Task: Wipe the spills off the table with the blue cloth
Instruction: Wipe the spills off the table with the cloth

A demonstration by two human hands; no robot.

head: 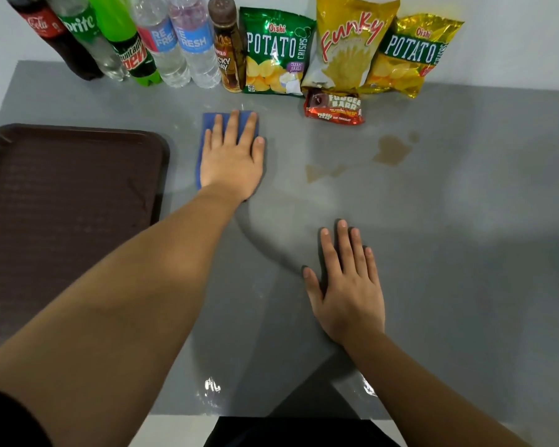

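Your left hand (231, 159) lies flat over most of the blue rectangular cloth (207, 130), so you see only its far edge and left strip; whatever lies beneath it is hidden. The dark brown textured plastic tray (78, 201) runs off the left edge, and your forearm covers its near corner. The tops of the plastic drink bottles (162, 37) along the wall are cut off by the upper edge, as is the top of the yellow Funky snack bag (352, 37). That bag overlaps the gold foil Potato Crisps bag (413, 56), hiding its left side. The small print on the red Fudgee Barr wrapper (334, 109) is too blurred to read.
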